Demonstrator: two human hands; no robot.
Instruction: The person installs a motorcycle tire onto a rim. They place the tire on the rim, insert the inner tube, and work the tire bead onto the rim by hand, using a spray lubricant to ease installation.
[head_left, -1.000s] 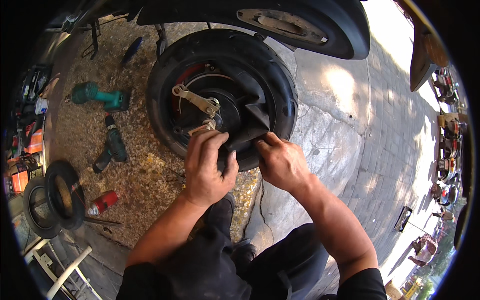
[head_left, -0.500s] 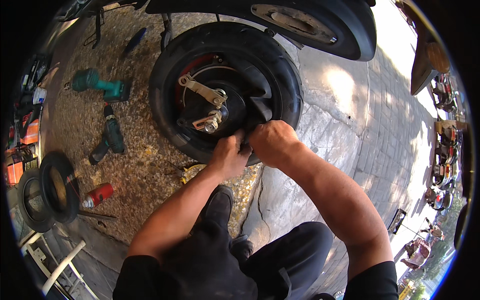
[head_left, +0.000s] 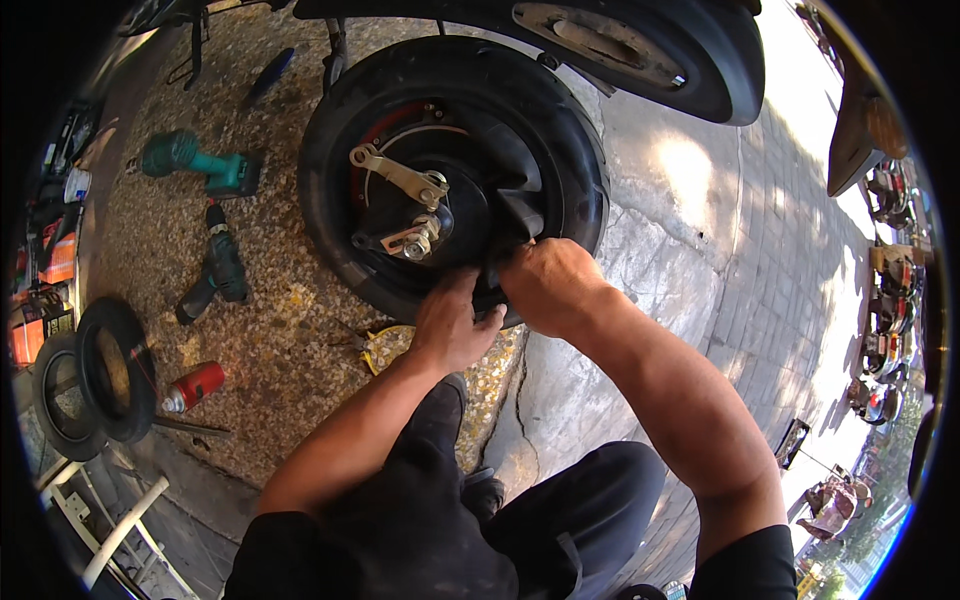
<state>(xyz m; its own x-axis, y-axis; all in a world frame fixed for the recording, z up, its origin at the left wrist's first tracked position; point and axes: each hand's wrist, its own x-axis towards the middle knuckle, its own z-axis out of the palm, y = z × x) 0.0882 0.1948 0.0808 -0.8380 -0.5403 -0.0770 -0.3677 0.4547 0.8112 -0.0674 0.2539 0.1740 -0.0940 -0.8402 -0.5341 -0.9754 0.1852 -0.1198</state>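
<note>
A scooter wheel with a black tyre (head_left: 335,215) lies on its side in front of me. Its hub carries a metal brake arm (head_left: 400,180) and an axle with nuts (head_left: 415,243). Limp black inner tube (head_left: 518,205) bulges up between the tyre and the rim on the right. Curled at the tyre's near edge, my right hand (head_left: 550,287) is closed on the tube, its fingertips partly hidden. Just left of it, my left hand (head_left: 452,325) rests on the near sidewall, thumb spread from the fingers, holding nothing that I can see.
Left of the wheel lie a teal power tool (head_left: 205,165), a dark cordless drill (head_left: 220,265), a red spray can (head_left: 193,387) and two small tyres (head_left: 115,370). A yellow-edged item (head_left: 388,347) sits by my left forearm. A scooter's rear wheel (head_left: 735,70) overhangs the far side.
My left thumb has moved away from the fingers, and that hand has shifted slightly down and left. My right hand stays at the tyre edge. The view has shifted a little.
</note>
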